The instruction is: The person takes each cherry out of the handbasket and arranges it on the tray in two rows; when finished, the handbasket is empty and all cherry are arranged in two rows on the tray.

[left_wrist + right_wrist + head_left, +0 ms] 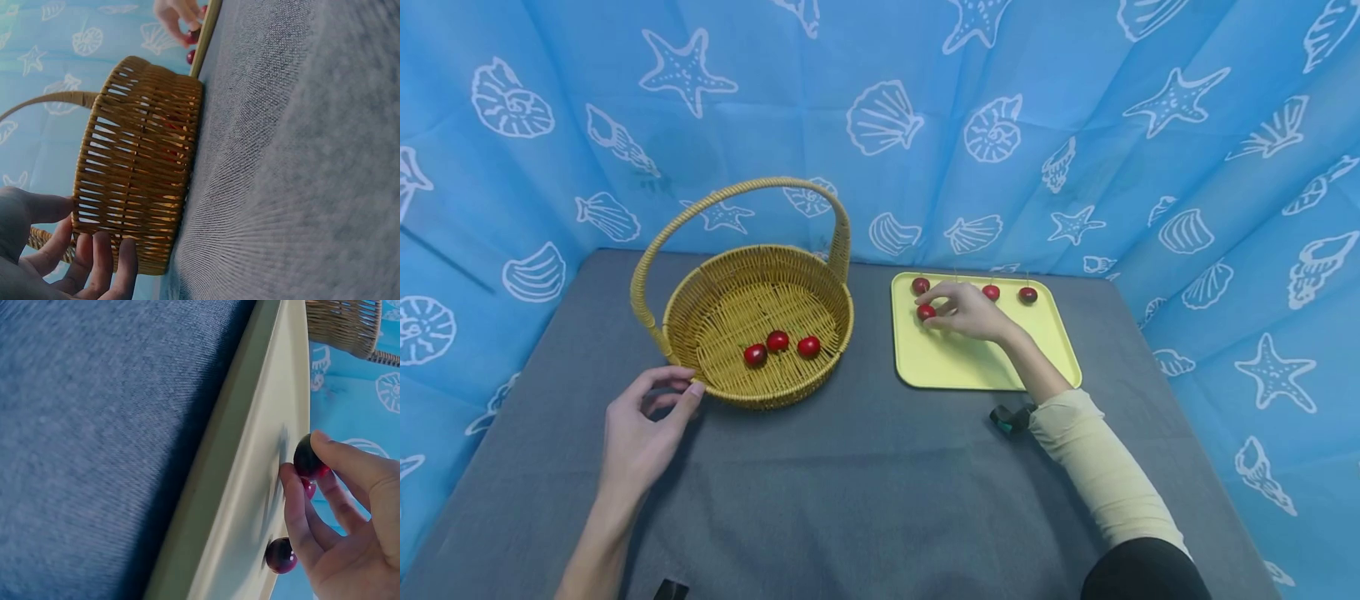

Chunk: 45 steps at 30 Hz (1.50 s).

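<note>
My left hand [642,433] pinches the near-left rim of a woven wicker basket [752,398] between thumb and fingers; in the left wrist view the fingertips lie against the basket's wall [134,162]. Inside the basket are three red cherries, one of them a cherry [808,347] at the right. Over the yellow tray [955,367], my right hand [973,313] pinches a dark red cherry [307,457] between thumb and fingertips. Other cherries, such as the dark cherry [1027,295], rest along the tray's far side. The hand may hide part of that row.
The basket's tall arched handle [737,190] rises above it. A small black strap-like item [1011,419] is by the right wrist, and another dark object [671,590] shows at the bottom edge. Grey cloth [880,483] covers the table. A blue shell-print curtain [820,75] hangs behind.
</note>
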Each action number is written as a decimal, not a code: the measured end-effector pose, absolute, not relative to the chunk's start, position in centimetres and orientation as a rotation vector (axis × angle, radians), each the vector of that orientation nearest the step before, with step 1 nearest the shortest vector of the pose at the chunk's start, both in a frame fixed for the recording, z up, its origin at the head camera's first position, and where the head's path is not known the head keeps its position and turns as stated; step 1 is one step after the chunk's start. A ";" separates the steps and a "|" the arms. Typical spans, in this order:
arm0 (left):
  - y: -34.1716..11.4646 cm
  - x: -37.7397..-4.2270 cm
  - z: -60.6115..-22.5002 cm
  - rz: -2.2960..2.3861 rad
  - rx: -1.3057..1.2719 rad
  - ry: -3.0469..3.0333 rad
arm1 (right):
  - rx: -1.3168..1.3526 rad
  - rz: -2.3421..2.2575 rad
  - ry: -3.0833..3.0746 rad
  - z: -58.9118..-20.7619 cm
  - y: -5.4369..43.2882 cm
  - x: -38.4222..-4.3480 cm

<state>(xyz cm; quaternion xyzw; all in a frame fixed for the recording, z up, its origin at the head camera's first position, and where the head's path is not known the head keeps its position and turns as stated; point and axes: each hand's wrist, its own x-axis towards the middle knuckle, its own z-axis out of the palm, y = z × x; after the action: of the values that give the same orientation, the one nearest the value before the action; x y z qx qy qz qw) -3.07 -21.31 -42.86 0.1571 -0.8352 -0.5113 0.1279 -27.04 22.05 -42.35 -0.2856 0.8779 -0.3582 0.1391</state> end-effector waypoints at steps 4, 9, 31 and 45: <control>-21.3 -3.1 -42.8 -1.487 0.452 -2.432 | -0.815 -1.015 2.572 -42.2 21.9 -27.0; -21.3 -3.0 -42.8 -1.477 0.447 -2.436 | -0.836 -1.010 2.579 -42.5 21.7 -27.0; -21.3 -3.1 -43.0 -1.474 0.427 -2.431 | -0.880 -0.999 2.526 -42.9 21.9 -26.9; -21.4 -3.0 -43.0 -1.478 0.420 -2.422 | -0.884 -1.060 2.512 -40.9 21.5 -26.5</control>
<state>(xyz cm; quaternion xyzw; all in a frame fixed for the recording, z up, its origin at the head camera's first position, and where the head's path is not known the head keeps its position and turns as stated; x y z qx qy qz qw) -3.02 -21.36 -42.98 0.1451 -0.8365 -0.5105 0.1365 -26.49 21.50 -40.91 -0.3056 0.8681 -0.3662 0.1372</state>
